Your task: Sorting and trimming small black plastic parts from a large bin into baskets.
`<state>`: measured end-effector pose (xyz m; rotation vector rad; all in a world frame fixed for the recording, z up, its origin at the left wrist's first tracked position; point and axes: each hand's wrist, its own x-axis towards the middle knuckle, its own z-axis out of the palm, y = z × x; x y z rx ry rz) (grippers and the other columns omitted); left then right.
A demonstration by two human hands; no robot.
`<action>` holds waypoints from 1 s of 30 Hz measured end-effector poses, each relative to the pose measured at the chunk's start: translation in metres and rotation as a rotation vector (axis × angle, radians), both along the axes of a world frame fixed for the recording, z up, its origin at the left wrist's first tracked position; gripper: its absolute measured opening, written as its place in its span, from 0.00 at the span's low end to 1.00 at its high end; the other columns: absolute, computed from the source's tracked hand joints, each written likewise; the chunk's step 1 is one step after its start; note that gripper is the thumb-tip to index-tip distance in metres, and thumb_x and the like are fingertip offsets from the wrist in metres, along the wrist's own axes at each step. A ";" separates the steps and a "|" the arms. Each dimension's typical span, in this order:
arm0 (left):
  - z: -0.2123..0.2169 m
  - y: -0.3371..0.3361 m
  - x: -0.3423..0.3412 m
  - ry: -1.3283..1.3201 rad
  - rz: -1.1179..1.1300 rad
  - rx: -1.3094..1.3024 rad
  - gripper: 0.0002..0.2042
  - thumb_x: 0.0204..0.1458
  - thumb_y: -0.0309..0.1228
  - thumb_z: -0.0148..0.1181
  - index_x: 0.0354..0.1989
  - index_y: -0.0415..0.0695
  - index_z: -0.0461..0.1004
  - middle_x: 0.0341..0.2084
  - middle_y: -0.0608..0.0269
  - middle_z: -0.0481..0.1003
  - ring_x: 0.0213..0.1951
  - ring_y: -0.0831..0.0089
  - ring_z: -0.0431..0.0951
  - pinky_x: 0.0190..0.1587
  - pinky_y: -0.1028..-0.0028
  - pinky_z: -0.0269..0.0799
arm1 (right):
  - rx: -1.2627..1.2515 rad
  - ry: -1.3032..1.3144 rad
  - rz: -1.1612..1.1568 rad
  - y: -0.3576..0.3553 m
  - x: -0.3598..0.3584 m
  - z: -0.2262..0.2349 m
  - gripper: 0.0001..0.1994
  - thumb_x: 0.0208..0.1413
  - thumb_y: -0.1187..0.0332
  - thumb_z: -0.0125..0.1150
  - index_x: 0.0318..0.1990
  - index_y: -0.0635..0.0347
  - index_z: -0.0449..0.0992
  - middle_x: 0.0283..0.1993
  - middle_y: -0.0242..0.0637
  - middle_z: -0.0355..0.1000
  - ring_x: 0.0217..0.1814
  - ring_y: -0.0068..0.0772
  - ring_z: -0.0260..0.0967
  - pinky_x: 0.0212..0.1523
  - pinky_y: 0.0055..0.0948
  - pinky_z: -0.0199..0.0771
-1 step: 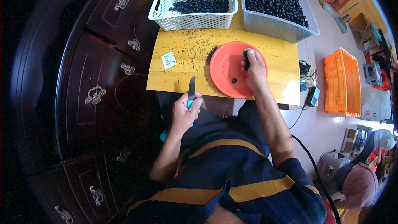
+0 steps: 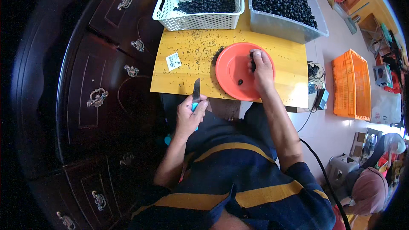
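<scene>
My left hand (image 2: pixel 191 114) is closed round the turquoise handle of a knife (image 2: pixel 196 90), whose blade points up toward the table edge. Over the right side of a red plate (image 2: pixel 230 70), my right hand (image 2: pixel 262 68) is closed on several small black parts (image 2: pixel 252 61); the fingers partly hide them. A single black part (image 2: pixel 240 82) lies on the plate below that hand. Similar round black parts, some with a hole, lie in a white perforated basket (image 2: pixel 200 20) and heap up in a translucent plastic bin (image 2: pixel 277 30), both at the far side of the table.
Black shavings are scattered over the yellow table (image 2: pixel 196 55), with a small pile left of the plate. A white printed label (image 2: pixel 173 61) lies there too. Dark drawers (image 2: pixel 98 72) stand at left. An orange crate (image 2: pixel 351 85) and another person (image 2: pixel 370 183) are at right.
</scene>
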<state>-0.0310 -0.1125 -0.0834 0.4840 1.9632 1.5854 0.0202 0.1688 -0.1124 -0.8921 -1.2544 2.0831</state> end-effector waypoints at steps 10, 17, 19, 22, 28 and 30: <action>0.002 -0.009 0.000 -0.063 0.054 -0.004 0.07 0.62 0.29 0.63 0.46 0.42 0.78 0.19 0.73 0.72 0.19 0.86 0.69 0.22 0.81 0.65 | 1.167 -0.401 0.158 -0.005 0.010 0.021 0.10 0.61 0.61 0.64 0.39 0.58 0.78 0.35 0.48 0.77 0.40 0.50 0.78 0.39 0.45 0.78; 0.002 -0.009 0.001 -0.047 0.056 0.017 0.07 0.62 0.29 0.63 0.46 0.41 0.78 0.19 0.73 0.72 0.19 0.86 0.70 0.22 0.81 0.66 | 1.307 -0.477 0.219 -0.011 0.025 0.023 0.11 0.56 0.65 0.68 0.44 0.56 0.77 0.44 0.45 0.74 0.41 0.53 0.77 0.39 0.48 0.79; 0.001 -0.011 0.002 -0.050 0.054 0.035 0.07 0.62 0.29 0.63 0.45 0.41 0.78 0.20 0.72 0.72 0.19 0.86 0.70 0.22 0.81 0.66 | 1.314 -0.491 0.235 -0.013 0.026 0.025 0.12 0.55 0.66 0.68 0.45 0.55 0.77 0.46 0.45 0.73 0.42 0.53 0.77 0.41 0.48 0.79; 0.002 -0.012 0.003 -0.034 0.029 -0.014 0.09 0.63 0.30 0.62 0.47 0.41 0.77 0.22 0.71 0.73 0.21 0.85 0.71 0.23 0.82 0.69 | 1.310 -0.441 0.244 -0.014 0.028 0.024 0.15 0.53 0.71 0.68 0.48 0.58 0.76 0.47 0.47 0.71 0.46 0.54 0.75 0.44 0.46 0.78; 0.001 -0.008 0.005 -0.036 0.049 0.000 0.08 0.62 0.30 0.63 0.45 0.41 0.78 0.20 0.72 0.73 0.19 0.85 0.70 0.22 0.81 0.67 | 1.312 -0.351 0.257 -0.013 0.032 0.024 0.15 0.50 0.79 0.65 0.47 0.60 0.75 0.48 0.50 0.71 0.50 0.59 0.73 0.50 0.49 0.77; 0.001 -0.007 0.005 -0.037 0.048 0.004 0.08 0.62 0.30 0.63 0.45 0.41 0.78 0.20 0.72 0.73 0.19 0.85 0.70 0.22 0.81 0.67 | 1.298 -0.317 0.264 -0.013 0.034 0.027 0.16 0.51 0.81 0.62 0.48 0.60 0.77 0.49 0.49 0.72 0.49 0.57 0.74 0.50 0.46 0.78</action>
